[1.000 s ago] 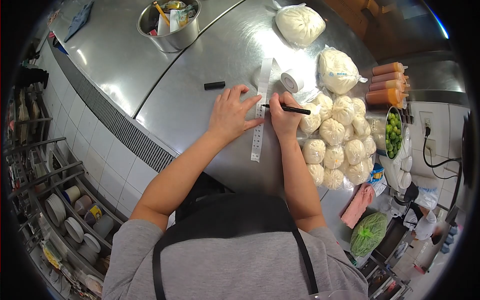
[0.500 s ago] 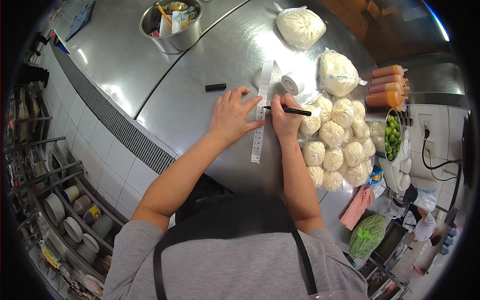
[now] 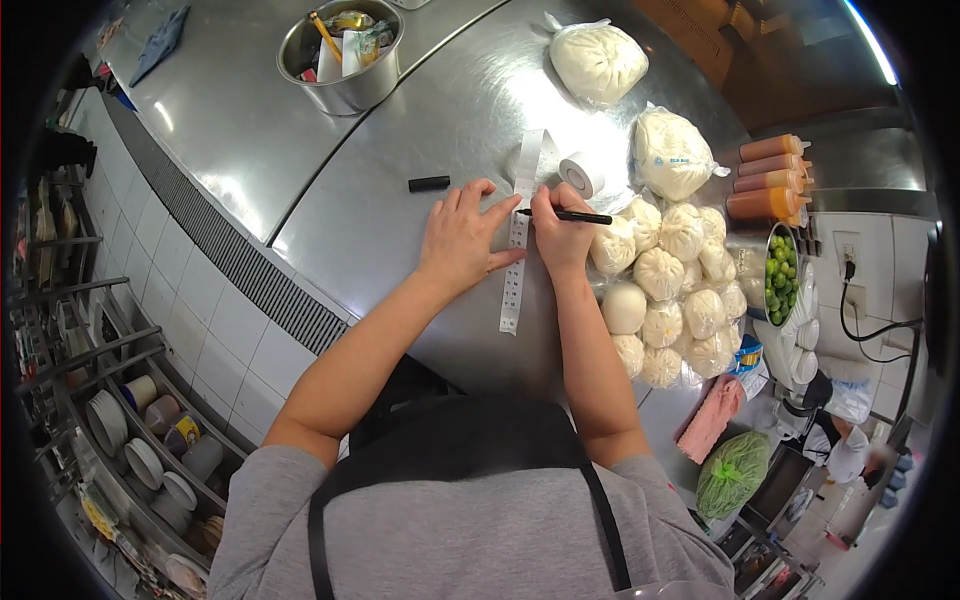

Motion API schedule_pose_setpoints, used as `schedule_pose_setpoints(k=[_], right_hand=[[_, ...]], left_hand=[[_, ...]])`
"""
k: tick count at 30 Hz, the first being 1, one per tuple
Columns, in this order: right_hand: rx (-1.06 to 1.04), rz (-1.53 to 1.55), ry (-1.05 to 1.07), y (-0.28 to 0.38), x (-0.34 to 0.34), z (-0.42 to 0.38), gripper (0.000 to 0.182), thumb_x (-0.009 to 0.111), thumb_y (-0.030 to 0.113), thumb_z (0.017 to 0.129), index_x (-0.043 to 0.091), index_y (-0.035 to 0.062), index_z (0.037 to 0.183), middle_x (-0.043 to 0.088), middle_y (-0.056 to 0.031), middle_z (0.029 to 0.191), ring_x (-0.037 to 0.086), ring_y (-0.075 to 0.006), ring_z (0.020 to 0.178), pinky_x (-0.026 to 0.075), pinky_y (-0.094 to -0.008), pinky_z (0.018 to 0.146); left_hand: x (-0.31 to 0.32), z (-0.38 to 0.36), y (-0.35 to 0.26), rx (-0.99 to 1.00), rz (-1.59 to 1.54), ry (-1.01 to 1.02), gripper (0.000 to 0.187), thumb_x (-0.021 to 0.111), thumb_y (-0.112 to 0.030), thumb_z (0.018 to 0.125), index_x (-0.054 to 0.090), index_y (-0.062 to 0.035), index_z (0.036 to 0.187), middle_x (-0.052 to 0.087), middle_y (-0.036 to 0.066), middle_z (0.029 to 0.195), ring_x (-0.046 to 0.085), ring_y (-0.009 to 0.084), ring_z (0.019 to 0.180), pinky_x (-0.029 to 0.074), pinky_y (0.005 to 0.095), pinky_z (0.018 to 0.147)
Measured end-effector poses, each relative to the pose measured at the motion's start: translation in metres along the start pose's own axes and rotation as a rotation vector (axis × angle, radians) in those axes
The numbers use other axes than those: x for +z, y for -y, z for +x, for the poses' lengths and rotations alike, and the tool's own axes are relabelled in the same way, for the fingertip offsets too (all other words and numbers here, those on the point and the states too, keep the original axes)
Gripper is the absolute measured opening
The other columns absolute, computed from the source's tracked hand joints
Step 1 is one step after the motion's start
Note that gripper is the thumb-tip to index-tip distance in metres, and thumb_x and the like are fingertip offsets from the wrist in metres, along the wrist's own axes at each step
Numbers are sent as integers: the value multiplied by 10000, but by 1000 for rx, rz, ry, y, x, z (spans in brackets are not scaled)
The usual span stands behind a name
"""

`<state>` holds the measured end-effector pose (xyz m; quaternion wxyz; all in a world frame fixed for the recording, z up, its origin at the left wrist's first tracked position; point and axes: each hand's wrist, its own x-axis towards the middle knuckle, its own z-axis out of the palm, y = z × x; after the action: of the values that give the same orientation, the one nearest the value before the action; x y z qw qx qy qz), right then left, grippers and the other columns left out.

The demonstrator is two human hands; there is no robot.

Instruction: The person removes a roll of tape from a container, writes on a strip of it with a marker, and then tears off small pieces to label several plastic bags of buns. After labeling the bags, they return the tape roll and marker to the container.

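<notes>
A long strip of white tape (image 3: 512, 290) lies on the steel table, its lower part covered in rows of small dark handwritten marks. My left hand (image 3: 462, 232) rests at the strip's left side, fingers spread, with thumb and a fingertip against its edge. Pinched in my right hand (image 3: 563, 238) is a black marker (image 3: 580, 216), its tip at the strip between my hands. The strip's far end runs toward a roll of white tape (image 3: 581, 175). A black marker cap (image 3: 429, 184) sits apart, left of the strip.
Bagged white buns (image 3: 662, 272) crowd the right, near my right forearm. Two larger bags of white food (image 3: 598, 63) stand farther back. Sauce bottles (image 3: 768, 178) and a container of green limes (image 3: 781, 275) line the right edge. A steel pot (image 3: 345, 92) stands back left.
The marker tip has shifted slightly left and stays at the strip. My left hand keeps its place beside the strip. The whole view has shifted slightly.
</notes>
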<state>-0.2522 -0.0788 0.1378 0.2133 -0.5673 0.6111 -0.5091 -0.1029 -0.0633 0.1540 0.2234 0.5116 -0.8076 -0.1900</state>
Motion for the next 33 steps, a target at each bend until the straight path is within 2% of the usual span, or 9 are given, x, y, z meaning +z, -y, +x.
schedule_pose_setpoints(k=[5,8,11,14,18,20,33], right_hand=[[43,116,-9,2,-2,-1,319,586,7,772,359,42,550,366,9,495,318,-61,471,274,-257,429],[-29,-11,-8,0,-2,-1,325,586,8,775,354,42,550,359,10,498,317,-61,473,276,-254,431],[-33,7,-62,6,-5,1,318,587,25,754,338,32,558,328,-9,488,282,-74,472,262,-264,438],[31,58,-53,6,-4,0,316,590,25,752,342,30,555,328,-13,487,287,-73,475,268,-263,440],[6,24,-47,3,-4,-1,321,592,24,748,340,32,549,332,-7,484,292,-70,475,266,-263,438],[9,21,-4,-1,-5,-1,347,593,16,782,335,46,552,330,13,512,291,-58,492,260,-247,435],[-33,-5,-10,-1,-6,0,350,582,11,791,329,48,552,332,19,515,301,-55,487,262,-246,433]], left_hand=[[3,0,2,12,5,-32,638,743,-425,617,553,-203,1184,449,71,1146,464,253,994,387,384,832],[2,-1,1,0,-1,-11,634,740,-427,619,553,-205,1183,449,70,1143,464,253,996,386,385,835],[2,1,2,7,3,-27,629,737,-428,622,554,-207,1182,449,69,1141,464,251,996,386,386,837],[2,-2,2,14,0,-32,626,737,-427,624,554,-207,1181,448,67,1138,465,248,996,385,385,837],[1,-1,1,6,4,-20,625,734,-431,626,554,-207,1181,447,65,1140,464,245,996,386,382,834],[1,0,1,6,6,-21,625,734,-433,625,555,-207,1180,448,64,1140,463,244,995,386,381,832],[1,2,2,15,13,-10,660,745,-442,610,545,-202,1192,443,73,1129,470,247,1014,399,380,817]])
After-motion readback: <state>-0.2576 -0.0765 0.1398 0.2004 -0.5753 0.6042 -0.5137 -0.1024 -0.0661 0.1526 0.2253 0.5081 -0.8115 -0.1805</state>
